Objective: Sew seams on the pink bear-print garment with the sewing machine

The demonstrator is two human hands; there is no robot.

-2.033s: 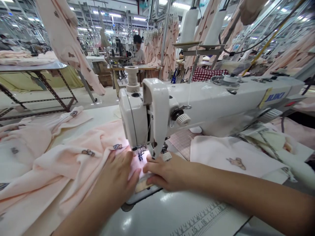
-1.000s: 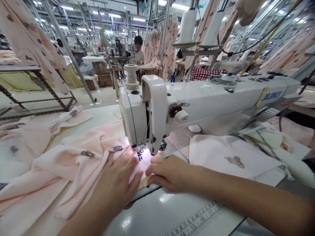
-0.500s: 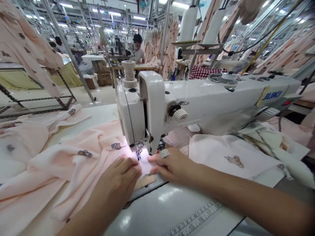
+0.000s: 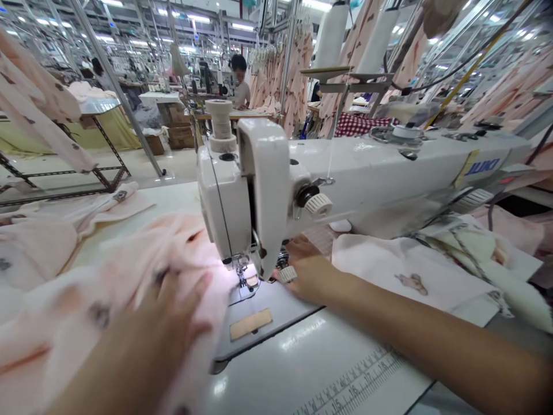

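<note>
My left hand (image 4: pixel 173 317), blurred by motion, lies on the pale pink printed fabric (image 4: pixel 129 253) left of the needle, its fingers spread. The fabric's edge reaches the lit presser foot (image 4: pixel 241 276) of a white sewing machine (image 4: pixel 268 173). Behind the machine's head, my right hand (image 4: pixel 309 268) rests low on the bed beside the tension knob (image 4: pixel 287 274). Its fingertips are hidden by the machine, so what they touch is not visible. A tan tape patch (image 4: pixel 250 324) sticks to the metal plate in front of the needle.
A white printed piece (image 4: pixel 389 271) lies under the machine arm, with more fabric (image 4: pixel 488 253) to its right. Thread cones (image 4: pixel 330 37) stand behind. A printed ruler (image 4: pixel 349 386) marks the front of the table. Across the aisle a person (image 4: pixel 239 83) sits.
My left hand has moved left and toward me with the pink fabric, baring the metal plate. My right hand has shifted slightly away behind the machine head.
</note>
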